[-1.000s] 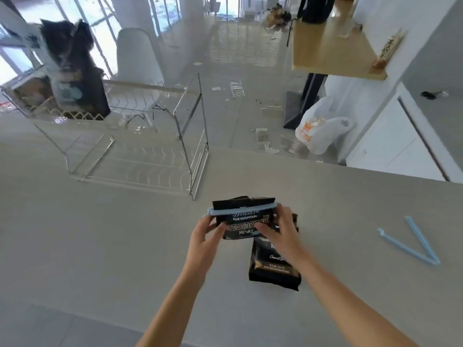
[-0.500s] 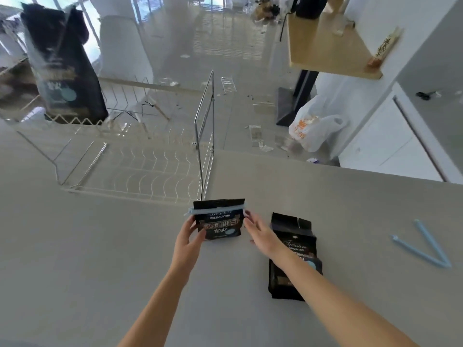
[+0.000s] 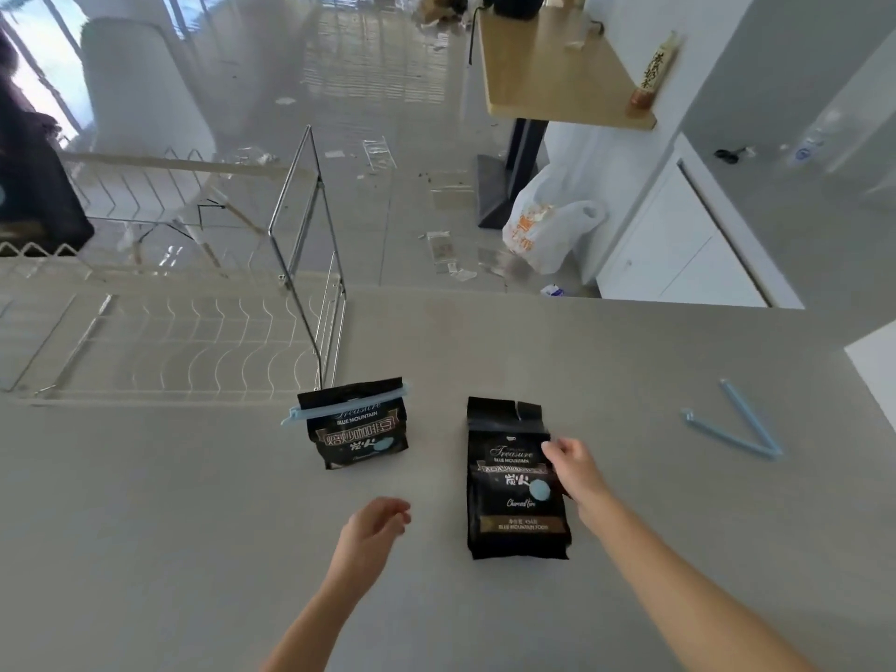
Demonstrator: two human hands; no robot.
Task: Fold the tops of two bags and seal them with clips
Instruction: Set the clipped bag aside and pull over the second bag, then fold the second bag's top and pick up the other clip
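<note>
Two black bags sit on the tabletop (image 3: 630, 361): the clipped bag (image 3: 359, 426) stands at 11 o'clock, the unsealed bag (image 3: 514, 482) lies center. Right hand (image 3: 574, 470) touches its edge, fingers loose; left hand (image 3: 373, 528) hovers empty, half-curled. Open clip (image 3: 737, 424) at 2 o'clock.

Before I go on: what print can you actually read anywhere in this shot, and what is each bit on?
"Treasure" and "BLUE MOUNTAIN": clipped bag.
"Treasure", "BLUE MOUNTAIN", "BLUE MOUNTAIN FOOD": unclipped bag, under the right hand.
Large Chinese characters on both bags: not reliably readable.
Orange print on the white plastic bag: blurred.
Vertical characters on the package on the wooden table: too small.
</note>
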